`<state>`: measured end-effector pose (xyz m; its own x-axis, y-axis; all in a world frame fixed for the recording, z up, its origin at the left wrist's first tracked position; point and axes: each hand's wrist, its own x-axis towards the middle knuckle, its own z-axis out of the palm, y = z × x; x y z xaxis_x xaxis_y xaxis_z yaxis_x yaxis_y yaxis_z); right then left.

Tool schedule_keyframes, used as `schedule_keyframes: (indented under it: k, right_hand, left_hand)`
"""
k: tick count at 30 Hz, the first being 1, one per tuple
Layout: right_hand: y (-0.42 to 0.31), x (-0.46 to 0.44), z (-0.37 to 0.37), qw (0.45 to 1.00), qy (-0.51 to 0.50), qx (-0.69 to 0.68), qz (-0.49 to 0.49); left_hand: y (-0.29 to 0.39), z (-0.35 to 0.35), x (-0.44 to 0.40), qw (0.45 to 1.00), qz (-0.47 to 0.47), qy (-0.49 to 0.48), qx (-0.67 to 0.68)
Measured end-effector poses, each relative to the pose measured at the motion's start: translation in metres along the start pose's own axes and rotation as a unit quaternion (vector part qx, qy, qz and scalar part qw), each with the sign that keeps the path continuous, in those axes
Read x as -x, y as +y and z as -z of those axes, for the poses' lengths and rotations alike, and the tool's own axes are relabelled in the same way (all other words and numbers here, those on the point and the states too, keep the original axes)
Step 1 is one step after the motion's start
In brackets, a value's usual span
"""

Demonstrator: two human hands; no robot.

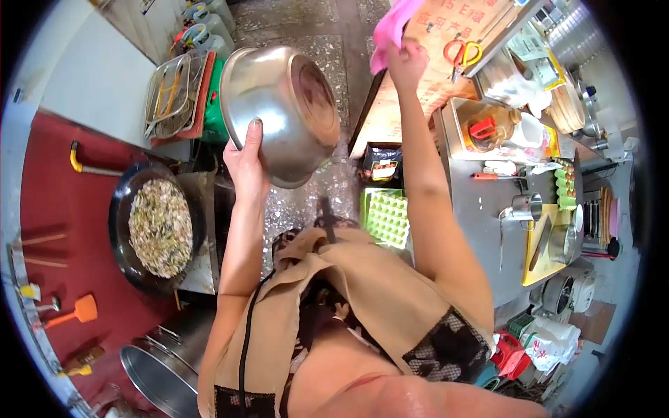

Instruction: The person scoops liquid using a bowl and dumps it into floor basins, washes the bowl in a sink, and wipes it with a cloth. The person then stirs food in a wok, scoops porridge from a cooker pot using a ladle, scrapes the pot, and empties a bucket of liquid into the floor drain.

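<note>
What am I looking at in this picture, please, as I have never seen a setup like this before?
There is no machine here: these are a person's own two bare hands. The single picture comes from a camera worn on the head, looking forward and down, so everything looks curved. The left hand holds a metal bowl, tipped over sideways; the right hand holds a pink cloth. On the grey table at the right lie a knife on a yellow board and a green egg tray. At the left, a wok holds chopped food.
</note>
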<state>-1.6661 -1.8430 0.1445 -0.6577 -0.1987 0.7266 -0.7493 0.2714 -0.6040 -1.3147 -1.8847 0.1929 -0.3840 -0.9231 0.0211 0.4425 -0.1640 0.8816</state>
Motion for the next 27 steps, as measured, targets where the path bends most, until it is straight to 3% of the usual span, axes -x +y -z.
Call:
schedule_keyframes:
  k: [2,4,5,8,9,10,11,13,17,21,23,24,26,27]
  right_hand:
    - [-0.023,0.009,0.025,0.984,-0.022,-0.172,0.031]
    - [-0.062,0.016,0.058,0.948,-0.121,-0.27,0.12]
    - [-0.081,0.023,0.068,0.905,-0.192,-0.377,0.041]
    - [-0.118,0.028,0.065,0.874,-0.318,-0.352,0.109]
    - [-0.133,0.025,0.059,0.894,-0.314,-0.266,0.179]
    - [-0.144,0.024,0.057,0.935,-0.22,-0.129,0.246]
    - [-0.144,0.014,0.05,0.921,-0.255,-0.218,0.195]
    - [-0.135,-0.001,0.043,0.929,-0.252,-0.247,0.112]
    - [-0.103,-0.001,0.033,0.946,-0.212,-0.222,-0.101]
    - [-0.084,0.017,0.048,0.958,-0.179,-0.183,-0.129]
    - [-0.073,0.028,0.075,0.973,-0.16,-0.151,-0.07]
    - [-0.041,0.048,0.103,0.972,-0.102,-0.209,0.037]
    - [-0.017,0.081,0.16,0.993,-0.065,-0.064,0.071]
    - [-0.005,0.097,0.198,0.994,-0.079,-0.066,0.025]
  left_hand:
    - [0.001,-0.019,-0.032,1.0,0.004,0.0,0.016]
    - [-0.001,-0.04,-0.061,0.999,0.021,0.003,0.048]
    - [-0.004,-0.05,-0.072,0.998,0.029,-0.012,0.047]
    - [-0.01,-0.079,-0.082,0.996,0.061,-0.017,0.068]
    - [-0.015,-0.084,-0.081,0.996,0.054,-0.043,0.048]
    - [-0.014,-0.089,-0.075,0.993,0.044,-0.104,0.029]
    - [-0.006,-0.098,-0.07,0.992,0.08,-0.102,0.0]
    - [-0.007,-0.103,-0.057,0.991,0.07,-0.098,-0.056]
    - [-0.021,-0.089,-0.05,0.988,0.079,-0.127,-0.028]
    - [-0.028,-0.088,-0.04,0.986,0.113,-0.117,-0.017]
    - [-0.024,-0.099,-0.027,0.993,0.086,-0.067,-0.039]
    - [-0.022,-0.106,-0.022,0.996,0.074,-0.057,-0.003]
    - [-0.012,-0.095,-0.035,0.997,0.059,-0.028,0.041]
    - [-0.007,-0.09,-0.039,0.997,0.056,-0.005,0.043]
